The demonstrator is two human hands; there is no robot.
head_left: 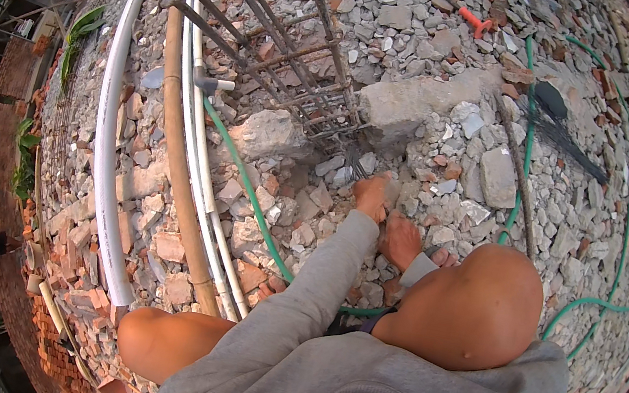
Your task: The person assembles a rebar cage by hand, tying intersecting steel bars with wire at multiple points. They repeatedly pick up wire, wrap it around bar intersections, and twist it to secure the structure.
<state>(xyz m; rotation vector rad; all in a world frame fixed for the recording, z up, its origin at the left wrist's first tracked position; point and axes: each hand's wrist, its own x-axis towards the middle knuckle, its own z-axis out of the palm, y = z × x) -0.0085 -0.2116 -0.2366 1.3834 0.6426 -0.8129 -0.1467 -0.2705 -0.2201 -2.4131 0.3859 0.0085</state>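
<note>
Nearest, the right hand (404,242) rests on the rubble (449,177) beside the knee, fingers apparently curled; any grip cannot be told. The left hand (372,195), arm extended in a grey sleeve, closes on thin tie wires (356,160) at the rebar cage (288,52) foot. Judged: wire light, springy, sharp-ended; grip mid-length.

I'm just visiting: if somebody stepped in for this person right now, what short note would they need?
Left hand: stretched forward, its grip at a bundle of thin wire by the foot of the rebar cage; whether it is closed is unclear.
Right hand: resting on the rubble, holding nothing visible.
Green hose and white pipes lie alongside.
How far the wire work has got can't be judged.
</note>
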